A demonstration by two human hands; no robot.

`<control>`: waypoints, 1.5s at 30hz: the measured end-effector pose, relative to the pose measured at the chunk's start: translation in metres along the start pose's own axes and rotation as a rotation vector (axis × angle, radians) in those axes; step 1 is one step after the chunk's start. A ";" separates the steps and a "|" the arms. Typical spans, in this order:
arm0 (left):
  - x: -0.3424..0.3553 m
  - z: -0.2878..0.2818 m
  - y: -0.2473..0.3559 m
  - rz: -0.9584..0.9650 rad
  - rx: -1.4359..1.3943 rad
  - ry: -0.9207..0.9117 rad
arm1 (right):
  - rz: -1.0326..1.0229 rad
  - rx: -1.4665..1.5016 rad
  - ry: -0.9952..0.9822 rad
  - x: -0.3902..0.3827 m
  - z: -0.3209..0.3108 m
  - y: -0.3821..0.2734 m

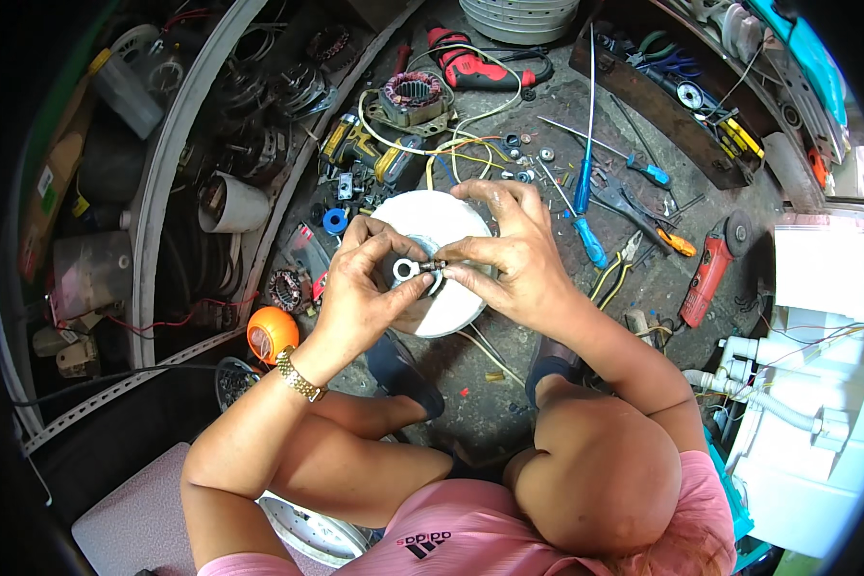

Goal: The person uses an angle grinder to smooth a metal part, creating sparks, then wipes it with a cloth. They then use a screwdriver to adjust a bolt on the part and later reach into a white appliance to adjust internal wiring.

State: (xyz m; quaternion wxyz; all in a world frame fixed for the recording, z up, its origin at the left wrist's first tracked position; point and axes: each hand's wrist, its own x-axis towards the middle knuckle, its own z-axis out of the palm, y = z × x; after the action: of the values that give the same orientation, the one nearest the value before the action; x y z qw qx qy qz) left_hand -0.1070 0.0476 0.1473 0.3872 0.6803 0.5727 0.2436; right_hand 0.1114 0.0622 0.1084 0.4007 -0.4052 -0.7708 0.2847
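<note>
Both your hands pinch one small metal fitting over the white disc.
Your left hand (360,278) and right hand (509,254) grip the ringed fitting (415,268) above the white disc (451,226); screwdrivers (586,206) lie on the floor beyond.

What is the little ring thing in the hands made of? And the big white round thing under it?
The small ring piece looks like bare metal: silvery-grey with a dull shine. Both the left hand and the right hand pinch it. The white disc looks like plastic, smooth, matte and evenly white, though painted metal cannot be ruled out.
</note>
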 end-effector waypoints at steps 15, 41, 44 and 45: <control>-0.001 0.004 0.007 0.017 -0.002 -0.014 | 0.033 0.057 0.014 -0.003 -0.006 -0.001; -0.002 0.006 0.012 0.093 -0.003 -0.036 | 0.003 -0.050 0.047 -0.007 -0.002 -0.006; -0.002 0.006 0.013 0.128 0.003 -0.065 | -0.005 -0.081 0.036 -0.008 -0.004 -0.006; -0.002 0.006 0.012 0.124 -0.018 -0.064 | -0.013 -0.100 0.033 -0.009 -0.005 -0.007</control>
State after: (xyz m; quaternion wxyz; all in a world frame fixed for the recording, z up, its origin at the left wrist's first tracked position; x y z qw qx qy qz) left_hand -0.0955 0.0439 0.1530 0.3956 0.7183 0.5147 0.2503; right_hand 0.1163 0.0521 0.1131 0.3946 -0.4243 -0.7800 0.2365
